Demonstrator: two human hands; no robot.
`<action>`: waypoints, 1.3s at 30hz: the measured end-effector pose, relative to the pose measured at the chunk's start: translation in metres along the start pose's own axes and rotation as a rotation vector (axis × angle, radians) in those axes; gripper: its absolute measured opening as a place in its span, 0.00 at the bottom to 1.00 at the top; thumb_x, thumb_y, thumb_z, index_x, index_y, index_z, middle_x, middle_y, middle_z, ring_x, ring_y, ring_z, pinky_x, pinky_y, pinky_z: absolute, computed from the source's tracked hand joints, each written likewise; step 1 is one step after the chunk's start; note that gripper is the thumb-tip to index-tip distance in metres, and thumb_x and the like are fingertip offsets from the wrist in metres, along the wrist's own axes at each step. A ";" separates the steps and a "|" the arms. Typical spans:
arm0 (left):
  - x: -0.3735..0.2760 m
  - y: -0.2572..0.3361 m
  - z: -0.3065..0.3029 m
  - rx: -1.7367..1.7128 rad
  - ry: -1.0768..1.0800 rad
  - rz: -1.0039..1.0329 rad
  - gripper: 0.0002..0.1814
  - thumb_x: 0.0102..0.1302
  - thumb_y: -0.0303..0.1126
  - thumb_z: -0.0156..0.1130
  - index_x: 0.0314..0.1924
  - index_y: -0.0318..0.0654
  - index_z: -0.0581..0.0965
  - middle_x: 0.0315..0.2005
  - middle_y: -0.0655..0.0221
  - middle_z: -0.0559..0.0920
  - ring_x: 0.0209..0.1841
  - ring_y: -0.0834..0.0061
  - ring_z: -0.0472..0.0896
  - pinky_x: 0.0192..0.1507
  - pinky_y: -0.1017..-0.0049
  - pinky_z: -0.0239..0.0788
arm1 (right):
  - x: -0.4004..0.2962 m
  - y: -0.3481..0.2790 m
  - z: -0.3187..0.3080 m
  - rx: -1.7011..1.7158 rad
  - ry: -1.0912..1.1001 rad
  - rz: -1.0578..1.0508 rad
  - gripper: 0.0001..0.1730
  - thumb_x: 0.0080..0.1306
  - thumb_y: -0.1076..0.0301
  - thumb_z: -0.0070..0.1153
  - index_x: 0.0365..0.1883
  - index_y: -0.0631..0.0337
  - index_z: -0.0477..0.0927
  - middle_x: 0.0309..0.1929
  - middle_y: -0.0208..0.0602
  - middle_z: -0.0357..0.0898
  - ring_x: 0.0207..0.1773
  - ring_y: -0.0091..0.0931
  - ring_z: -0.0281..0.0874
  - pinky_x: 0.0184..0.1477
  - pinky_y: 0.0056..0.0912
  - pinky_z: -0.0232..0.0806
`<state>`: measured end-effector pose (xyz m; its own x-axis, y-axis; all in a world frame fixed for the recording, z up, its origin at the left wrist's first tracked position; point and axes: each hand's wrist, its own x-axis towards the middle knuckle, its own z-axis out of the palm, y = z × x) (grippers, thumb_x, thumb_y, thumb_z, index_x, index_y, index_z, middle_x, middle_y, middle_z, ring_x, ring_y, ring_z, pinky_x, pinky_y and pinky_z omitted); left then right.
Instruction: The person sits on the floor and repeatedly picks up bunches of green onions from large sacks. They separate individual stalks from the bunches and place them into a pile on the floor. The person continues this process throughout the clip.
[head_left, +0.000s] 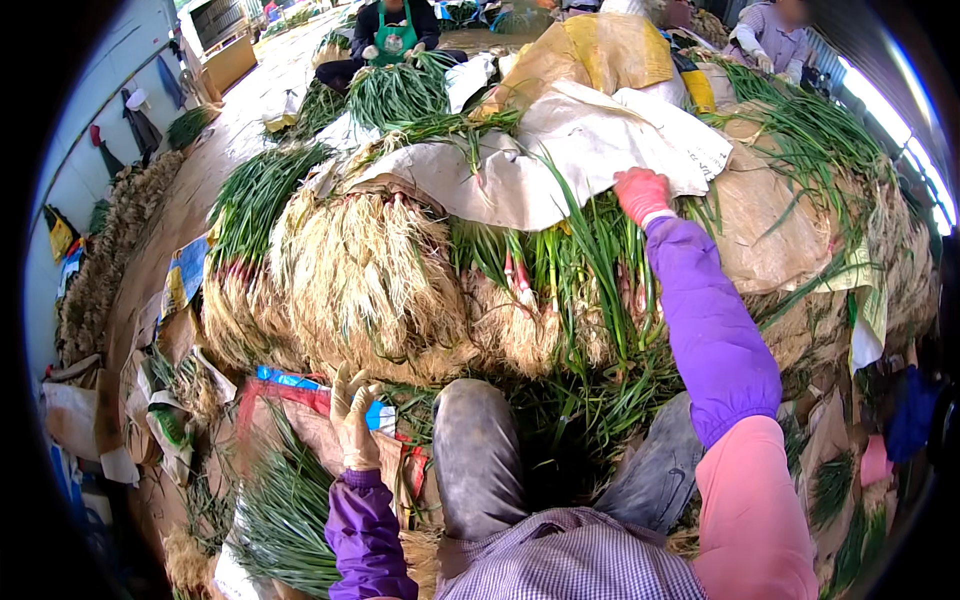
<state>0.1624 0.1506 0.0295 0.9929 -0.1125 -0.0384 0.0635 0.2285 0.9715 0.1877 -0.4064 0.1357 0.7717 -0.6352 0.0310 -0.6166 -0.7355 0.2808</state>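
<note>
My right hand (643, 193), in a red glove, reaches forward and grips the near edge of a white woven sack sheet (487, 176) spread over the heap. Below that edge, green scallion-like stalks (551, 259) with pinkish bases and pale roots show. Left of them lies a thick bundle of tan roots (367, 270), its tops hidden under the sheet. Beside my left knee, my left hand (352, 416) is raised in a cream glove, fingers apart and holding nothing. A pile of long green leaves (281, 502) lies near my left forearm.
Across the heap sits a person in a green apron (394, 34); another person (776, 41) works at the far right. A yellowish sack (600, 49) covers the heap's back. Rooted bundles (120, 255) line the left wall. Loose leaves (600, 405) lie between my knees.
</note>
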 end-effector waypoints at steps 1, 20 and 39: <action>0.001 0.002 -0.001 -0.020 -0.020 -0.017 0.30 0.65 0.31 0.60 0.66 0.35 0.63 0.52 0.59 0.76 0.48 0.71 0.78 0.54 0.72 0.69 | -0.001 0.003 -0.009 -0.016 0.129 0.105 0.17 0.69 0.63 0.38 0.50 0.51 0.77 0.51 0.41 0.78 0.52 0.36 0.77 0.51 0.51 0.67; 0.046 0.089 0.237 -0.522 -1.098 -0.413 0.58 0.53 0.76 0.49 0.73 0.50 0.41 0.70 0.58 0.52 0.66 0.59 0.62 0.58 0.40 0.58 | -0.191 0.020 -0.100 1.166 0.613 -0.569 0.25 0.59 0.69 0.58 0.55 0.68 0.69 0.52 0.44 0.75 0.54 0.30 0.74 0.56 0.32 0.64; 0.060 0.153 0.193 -1.263 -1.045 -0.226 0.21 0.70 0.38 0.48 0.58 0.32 0.68 0.47 0.58 0.79 0.45 0.69 0.80 0.53 0.70 0.74 | -0.235 0.022 -0.166 1.567 -0.128 -1.847 0.27 0.59 0.62 0.61 0.50 0.77 0.73 0.33 0.47 0.81 0.33 0.35 0.80 0.36 0.37 0.70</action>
<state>0.2118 -0.0081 0.2213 0.4940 -0.6909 0.5279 0.7427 0.6510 0.1570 0.0186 -0.2342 0.2939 0.4566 0.6210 0.6371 0.7250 0.1554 -0.6710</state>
